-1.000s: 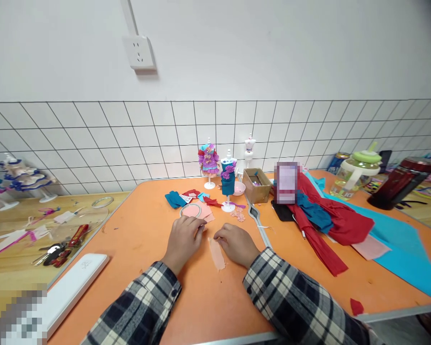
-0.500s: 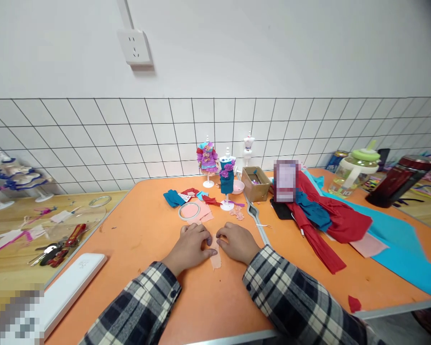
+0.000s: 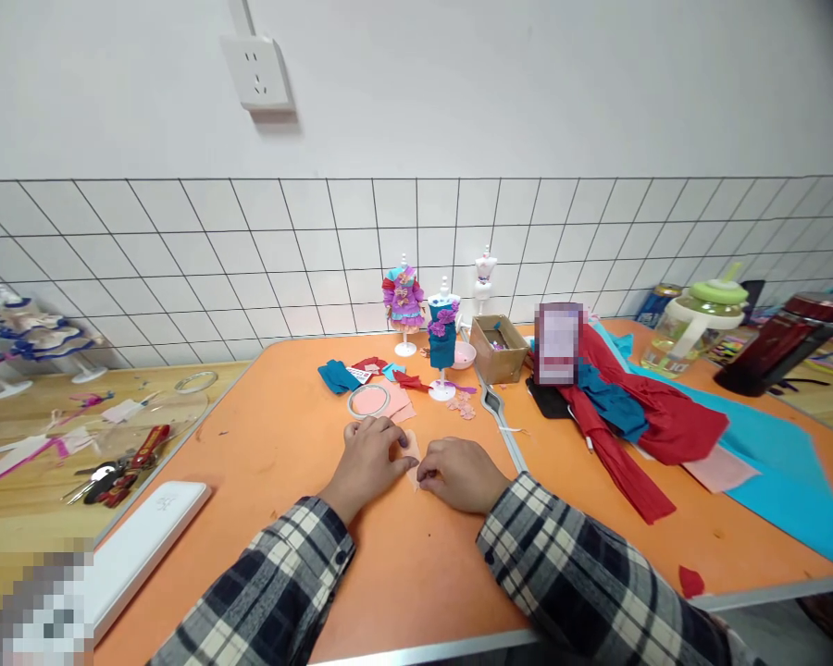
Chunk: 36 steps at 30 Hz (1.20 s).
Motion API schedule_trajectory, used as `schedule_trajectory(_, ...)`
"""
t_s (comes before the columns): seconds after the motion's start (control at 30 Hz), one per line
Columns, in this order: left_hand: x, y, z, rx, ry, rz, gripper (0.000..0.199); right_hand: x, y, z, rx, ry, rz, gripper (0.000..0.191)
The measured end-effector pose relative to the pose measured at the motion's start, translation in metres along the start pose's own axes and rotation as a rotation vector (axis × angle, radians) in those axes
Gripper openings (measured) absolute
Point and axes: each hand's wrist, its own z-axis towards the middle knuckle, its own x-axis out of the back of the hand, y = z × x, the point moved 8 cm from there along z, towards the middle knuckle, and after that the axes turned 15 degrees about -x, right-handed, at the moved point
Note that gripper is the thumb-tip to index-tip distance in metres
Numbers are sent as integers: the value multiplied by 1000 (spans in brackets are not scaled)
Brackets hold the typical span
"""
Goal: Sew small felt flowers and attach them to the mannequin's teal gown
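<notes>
A: What's at the centre of it?

B: A narrow peach strip of thin cloth (image 3: 412,446), lying on the orange-topped desk (image 3: 389,583) between the person's bare hands

A: And the hands themselves?

B: The left hand (image 3: 370,460) sits at the strip's 9 o'clock, fingers curled, fingertips and thumb at its edge. The right hand (image 3: 462,470) is at 3 o'clock, thumb and fingertips bunched by the near end. I can't tell whether either has the cloth pinched, since the fingers cover most of it

A: What lies just beyond?

B: Towards 11 o'clock, a slim whitish ring (image 3: 350,407) rests on flat pink pieces of cloth (image 3: 404,408), with a bundle of dark teal cloth (image 3: 336,377) past it. Between 12 and 1 stands a small white dress form in a teal tube dress with purple flowers (image 3: 442,346)

A: Further out?

B: An open brown cardboard box (image 3: 498,363) between 1 and 2, a long heap of red cloth (image 3: 680,430) near 3, and a white rectangular slab with rounded corners (image 3: 153,541) around 8. Near 9 o'clock, a bunch of keys (image 3: 101,478) lies on the neighbouring wood-grain surface (image 3: 20,532)
</notes>
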Motion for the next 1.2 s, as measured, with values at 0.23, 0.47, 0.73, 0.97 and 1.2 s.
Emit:
schedule_trajectory(0.23, 9, 21, 2, -176, -11, -120, 10, -2, 0, 1, -20, -22, -65, 15)
schedule_trajectory(0.47, -2, 47, -1, -247, -197, -18, 11, 0, 4, 0, -7, -37, -122, 21)
schedule_trajectory(0.73, 1, 47, -1, -247, -219, 34, 11, -3, 8, 0, -123, -39, -123, 21)
schedule_trajectory(0.97, -5, 43, -1, -198, -209, 31, 15, -2, 11, 2, -195, -22, -90, 19)
schedule_trajectory(1.2, -6, 41, 0, -209, -205, 30, 17, 2, 17, 4, -211, -8, 48, 17)
